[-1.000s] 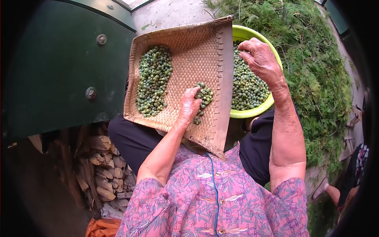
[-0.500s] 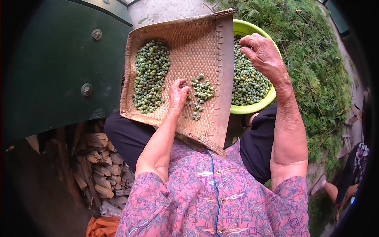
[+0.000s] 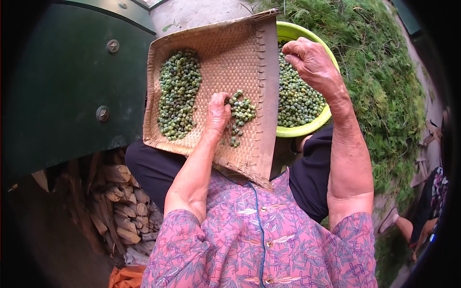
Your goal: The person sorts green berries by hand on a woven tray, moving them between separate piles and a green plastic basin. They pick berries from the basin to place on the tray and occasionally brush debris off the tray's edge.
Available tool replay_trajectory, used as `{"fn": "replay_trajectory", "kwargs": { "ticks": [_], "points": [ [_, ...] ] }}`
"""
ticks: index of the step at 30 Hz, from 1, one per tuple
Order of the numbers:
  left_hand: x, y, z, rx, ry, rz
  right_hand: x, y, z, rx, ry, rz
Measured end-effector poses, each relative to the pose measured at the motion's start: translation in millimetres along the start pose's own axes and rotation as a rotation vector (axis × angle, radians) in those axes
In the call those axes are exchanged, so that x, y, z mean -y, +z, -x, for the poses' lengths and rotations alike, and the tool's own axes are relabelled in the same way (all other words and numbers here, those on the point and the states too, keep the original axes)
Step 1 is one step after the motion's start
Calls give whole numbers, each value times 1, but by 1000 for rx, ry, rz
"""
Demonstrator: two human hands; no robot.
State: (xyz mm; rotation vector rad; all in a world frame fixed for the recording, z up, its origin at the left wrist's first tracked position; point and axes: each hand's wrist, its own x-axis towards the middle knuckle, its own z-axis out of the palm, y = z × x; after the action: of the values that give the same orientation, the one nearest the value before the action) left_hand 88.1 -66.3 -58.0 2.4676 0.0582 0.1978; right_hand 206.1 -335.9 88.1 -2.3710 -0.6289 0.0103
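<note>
A woven winnowing basket (image 3: 225, 62) lies across my lap, its flat edge to the right. Inside it, a long heap of small round green fruits (image 3: 178, 96) fills the left side, with a smaller pile of the same fruits (image 3: 243, 109) right of the middle. My left hand (image 3: 218, 113) is at the left edge of the small pile, fingers pinched; what they hold is hidden. Over a yellow-green basin (image 3: 307, 129) full of such fruits (image 3: 300, 102), my right hand (image 3: 314, 66) hangs with its fingertips drawn together. Anything between them is too small to make out.
Cut green branches (image 3: 379, 86) cover the ground right of the basin. A dark green metal panel (image 3: 72, 91) stands on the left, above stacked firewood (image 3: 127, 211). Orange cloth (image 3: 126, 277) lies at the bottom left. Another person's leg (image 3: 404, 228) shows at the far right.
My left hand has moved up slightly, closer to the small pile. My right hand stays over the basin with its fingers still drawn together. The whole view has shifted a little.
</note>
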Motion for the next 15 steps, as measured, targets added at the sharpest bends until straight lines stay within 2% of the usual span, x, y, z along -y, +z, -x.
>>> {"fn": "replay_trajectory", "kwargs": {
  "ticks": [2, 4, 6, 8, 10, 11, 12, 14, 15],
  "points": [
    [1, 0, 0, 31, -184, 46, 0, 0, 1, -8, -14, 12],
    [6, 2, 0, 22, -167, 26, 0, 0, 0, -1, -14, 24],
    [8, 5, 1, -43, 23, -145, 3, 0, 1, 4, 4, 5],
    [10, 8, 3, -56, 11, -136, 1, 3, 1, -1, 2, 13],
    [15, 9, 1, -50, -75, -69, -4, 7, 1, -105, -95, 26],
    [15, 8, 2, -83, -61, -93, -1, 2, 0, -50, -58, 36],
    [14, 10, 3, -106, -251, 51, 0, 1, -1, -53, -49, 44],
    [7, 12, 5, -152, -402, 258, -1, -2, 1, -45, -29, 37],
    [-19, 5, 4, -141, -487, 447, 0, -3, 1, -41, -7, 26]
  ]
}}
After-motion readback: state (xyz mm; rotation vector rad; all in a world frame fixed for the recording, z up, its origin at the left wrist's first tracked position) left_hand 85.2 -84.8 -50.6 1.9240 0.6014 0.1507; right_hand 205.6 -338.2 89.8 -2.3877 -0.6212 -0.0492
